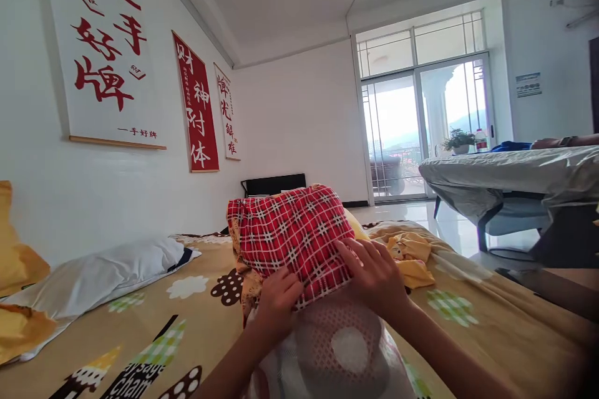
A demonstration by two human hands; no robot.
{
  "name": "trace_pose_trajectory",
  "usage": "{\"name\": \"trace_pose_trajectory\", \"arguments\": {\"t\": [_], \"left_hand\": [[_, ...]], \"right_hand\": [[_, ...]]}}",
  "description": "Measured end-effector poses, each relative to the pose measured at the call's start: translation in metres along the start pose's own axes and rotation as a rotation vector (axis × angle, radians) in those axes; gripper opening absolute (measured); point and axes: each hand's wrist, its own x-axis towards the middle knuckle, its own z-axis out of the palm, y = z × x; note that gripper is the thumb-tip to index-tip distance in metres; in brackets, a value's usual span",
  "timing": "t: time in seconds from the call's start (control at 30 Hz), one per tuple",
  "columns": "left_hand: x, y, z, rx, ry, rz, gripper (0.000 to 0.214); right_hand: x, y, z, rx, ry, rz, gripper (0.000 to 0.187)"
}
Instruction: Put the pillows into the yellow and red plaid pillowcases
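A pillow stands on end on the bed in front of me, its bare white mesh lower part (337,349) showing below a red plaid pillowcase (294,230) that covers its top. My left hand (276,302) pinches the lower edge of the plaid case at its left side, fingers closed on the cloth. My right hand (374,277) grips the same edge further right, its fingers curled over the fabric. Both forearms reach up from the bottom of the view.
The bed wears a tan patterned sheet (187,324). A white pillow (103,277) lies at the left by the wall, yellow cloth (412,255) behind the pillow. A grey-covered table (510,171) stands at the right, glass balcony doors (421,131) beyond.
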Motion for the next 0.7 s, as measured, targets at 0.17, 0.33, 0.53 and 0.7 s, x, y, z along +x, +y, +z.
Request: {"name": "trace_pose_trajectory", "arguments": {"t": [0.17, 0.33, 0.53, 0.7], "left_hand": [[-0.023, 0.003, 0.007, 0.061, -0.1, 0.065, 0.021], [-0.057, -0.005, 0.02, 0.075, -0.204, 0.115, 0.015], [-0.069, -0.007, 0.02, 0.134, -0.063, 0.113, 0.022], [-0.059, -0.036, -0.02, 0.182, 0.15, 0.125, 0.015]], "right_hand": [[-0.022, -0.006, 0.018, 0.154, -0.087, -0.014, 0.033], [-0.064, -0.02, 0.032, 0.323, -0.306, -0.015, 0.024], [-0.078, -0.007, 0.024, 0.237, -0.263, -0.051, 0.023], [-0.081, 0.032, 0.024, 0.009, -0.053, 0.189, 0.013]]}}
